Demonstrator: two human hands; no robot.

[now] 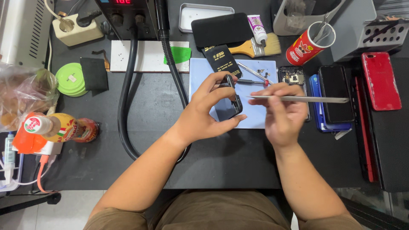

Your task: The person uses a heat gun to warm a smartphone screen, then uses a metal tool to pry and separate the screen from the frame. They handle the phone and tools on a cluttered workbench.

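head view, looking down on a black desk.

left hand: clasped around a small dark phone part, a frame or body piece, held on edge above the pale blue work mat. thumb on the lower side, fingers curled over the top edge. part is lifted off the mat, tilted, narrow side toward the camera.

right hand: pinching long metal tweezers between thumb and fingers. tweezers lie roughly level; one end sits just beside the held part, the other end points out toward the phones on the right. cannot tell whether the near tip touches the part.

on the mat, behind the hands: black card packet with gold print, a thin screwdriver, a few tiny screws, too small to count.

right of the mat: opened phone with its board exposed, a blue phone with a black phone lying on it, a red phone further out, a red frame along the edge.

back of desk: paint brush, small glue tube, black pouch, metal tray, red cylindrical can holding tools, grey tool rack.

left side: thick black hose looping from a station with a red display, green round tins, bottle with orange and yellow label, plastic bag, power strip.

both forearms bare; brown clothing at the bottom edge.
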